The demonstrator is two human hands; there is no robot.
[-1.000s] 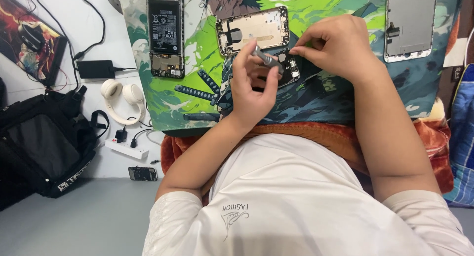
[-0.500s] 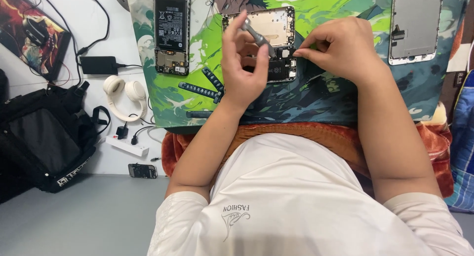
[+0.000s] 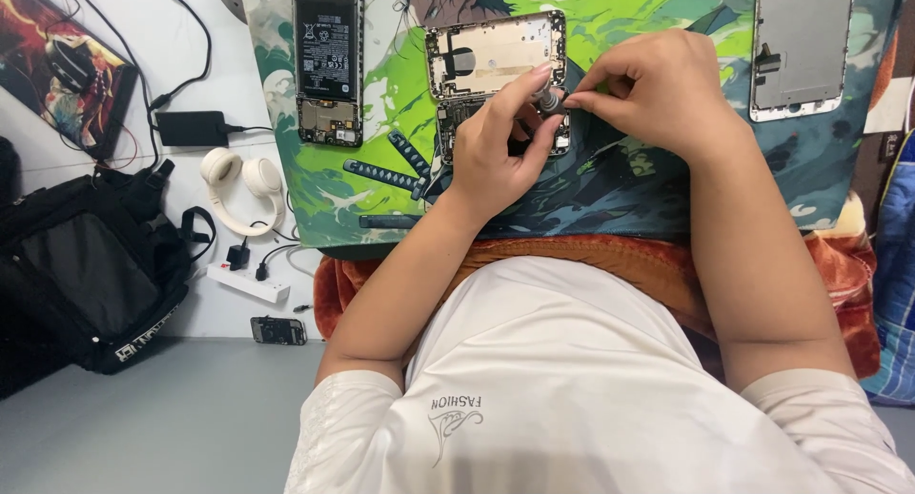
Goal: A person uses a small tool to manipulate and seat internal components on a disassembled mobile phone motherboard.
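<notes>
An opened phone (image 3: 496,56) with a gold inner frame lies on a green and dark printed mat (image 3: 610,189). My left hand (image 3: 496,151) grips a small grey screwdriver (image 3: 549,100) over the phone's lower circuit board. My right hand (image 3: 658,89) is pinched at the phone's right edge, its fingertips touching the screwdriver's end. Whatever small thing sits between those fingertips is hidden.
A second opened phone with a black battery (image 3: 327,60) lies at the mat's left, and a silver phone back panel (image 3: 799,46) at its right. White headphones (image 3: 240,181), a black charger (image 3: 193,128), a power strip (image 3: 248,284) and a black bag (image 3: 86,265) are further left.
My left hand had lifted the screwdriver up over the phone's gold frame; it has come back down to the lower board beside my right fingertips. My right hand stayed put.
</notes>
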